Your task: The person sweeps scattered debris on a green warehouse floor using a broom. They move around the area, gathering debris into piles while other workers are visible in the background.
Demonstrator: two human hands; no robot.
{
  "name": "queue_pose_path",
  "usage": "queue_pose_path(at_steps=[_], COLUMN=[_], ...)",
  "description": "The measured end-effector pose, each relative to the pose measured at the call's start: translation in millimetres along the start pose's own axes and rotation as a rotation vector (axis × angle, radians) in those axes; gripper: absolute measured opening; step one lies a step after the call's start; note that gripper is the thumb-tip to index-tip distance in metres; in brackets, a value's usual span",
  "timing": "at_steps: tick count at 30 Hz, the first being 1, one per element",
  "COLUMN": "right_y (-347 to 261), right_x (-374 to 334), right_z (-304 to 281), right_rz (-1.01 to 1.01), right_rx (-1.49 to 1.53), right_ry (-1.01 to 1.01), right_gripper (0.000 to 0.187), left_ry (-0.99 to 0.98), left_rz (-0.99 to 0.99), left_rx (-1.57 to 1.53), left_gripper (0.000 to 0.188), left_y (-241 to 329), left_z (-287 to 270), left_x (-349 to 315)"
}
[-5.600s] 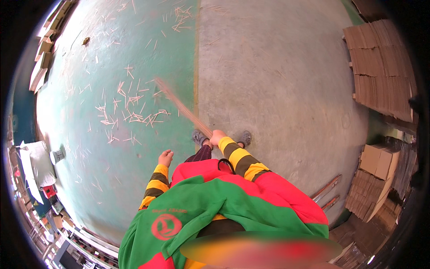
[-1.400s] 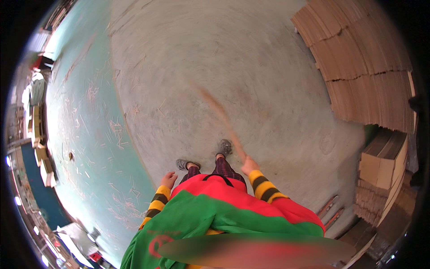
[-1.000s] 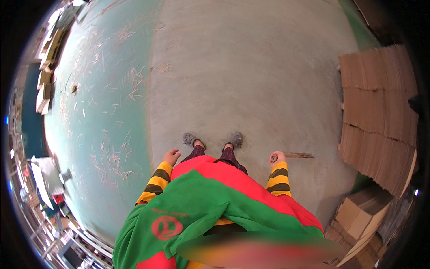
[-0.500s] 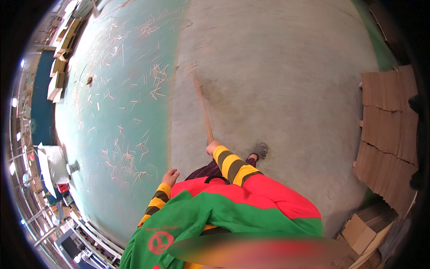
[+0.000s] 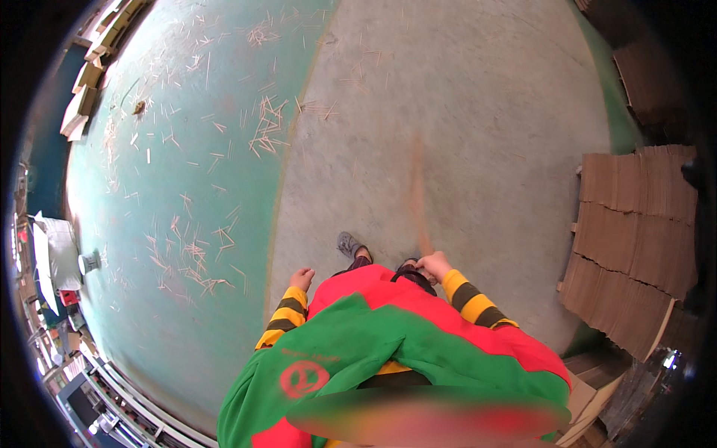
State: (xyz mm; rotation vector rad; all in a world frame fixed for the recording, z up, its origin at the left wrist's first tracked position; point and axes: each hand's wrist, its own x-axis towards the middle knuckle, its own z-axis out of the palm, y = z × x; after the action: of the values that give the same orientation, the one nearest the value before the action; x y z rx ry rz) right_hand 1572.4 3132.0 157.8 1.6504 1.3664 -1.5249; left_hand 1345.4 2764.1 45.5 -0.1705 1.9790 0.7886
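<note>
My right hand (image 5: 435, 265) is closed round the near end of a long, thin tan wooden stick (image 5: 418, 194). It points away from me over the grey floor and is smeared by motion, so I cannot tell whether it is one piece or a bundle. My left hand (image 5: 302, 279) hangs beside my body near the yellow line, fingers curled in, with nothing visible in it. Thin wooden strips (image 5: 267, 127) lie scattered in loose clusters on the green floor, and a few strips (image 5: 321, 110) reach past the line onto the grey part.
Stacks of flat brown cardboard (image 5: 635, 231) stand on the right, with an open cardboard box (image 5: 590, 384) nearer me. On the left are a white sack-like bundle (image 5: 60, 254), pale boxes (image 5: 78, 112) and a metal-framed machine (image 5: 127, 403). My shoe (image 5: 349, 243) is on the grey floor.
My right hand has swung to the right with the stick, away from the strips by the line. My view has shifted, and a second shoe now shows. My left hand stays low at my side.
</note>
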Motion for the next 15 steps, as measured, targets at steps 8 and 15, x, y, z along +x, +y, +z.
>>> queue_pose_path(at_steps=[8,15], right_y=[-24.6,-94.9], right_x=[-24.0,5.2], right_z=[0.0,105.7], right_rz=[0.085,-0.396], right_rx=[-0.448,-0.904], right_ry=[-0.274,-0.347], right_gripper=[0.018,0.038], left_ry=[-0.014,-0.034], left_rz=[-0.124,-0.190], left_rx=[-0.201,-0.144], left_gripper=[0.041,0.041], left_y=[3.2,-19.2], left_z=[11.1,-3.1], left_x=[-6.8,9.2])
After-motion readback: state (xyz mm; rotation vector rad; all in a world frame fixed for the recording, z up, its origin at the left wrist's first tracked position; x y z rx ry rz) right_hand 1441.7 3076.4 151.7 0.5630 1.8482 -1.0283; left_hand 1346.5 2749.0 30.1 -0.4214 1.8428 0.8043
